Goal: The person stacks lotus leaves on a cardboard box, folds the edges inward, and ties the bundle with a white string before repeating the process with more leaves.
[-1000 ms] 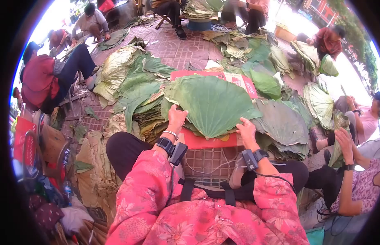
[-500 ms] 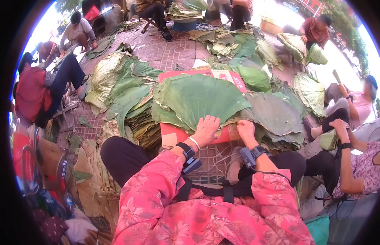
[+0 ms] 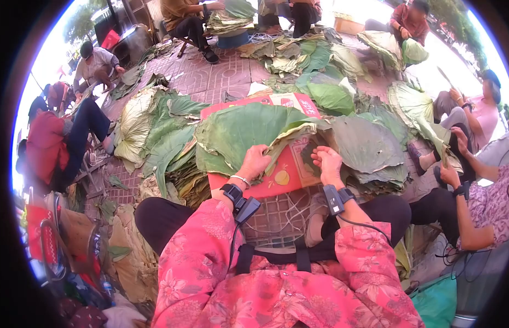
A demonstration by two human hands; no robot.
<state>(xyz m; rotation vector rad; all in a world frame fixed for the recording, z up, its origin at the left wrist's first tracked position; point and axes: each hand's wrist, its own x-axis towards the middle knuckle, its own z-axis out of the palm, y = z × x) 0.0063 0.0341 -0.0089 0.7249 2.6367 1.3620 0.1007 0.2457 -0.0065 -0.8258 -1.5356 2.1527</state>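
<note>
A large green lotus leaf lies over a red cardboard box in front of me, its right part folded up and creased. My left hand pinches the leaf's near edge. To the right, my right hand has its fingers curled together beside the lifted fold; a dark patch lies behind the fingertips, and I cannot make out what they hold. More of the box's printed top shows between my hands. A greyish-green leaf tops a pile just right of my right hand.
Stacked leaves stand left of the box, with paler leaves beyond. Several people sit around on low seats, one at right with a hand on a leaf. Bags crowd the lower left. White string lies on the paving.
The leaf's right side has folded up and leftward, uncovering more of the box. My left hand has shifted slightly left, and my right hand has risen a little. The person at right now holds a leaf.
</note>
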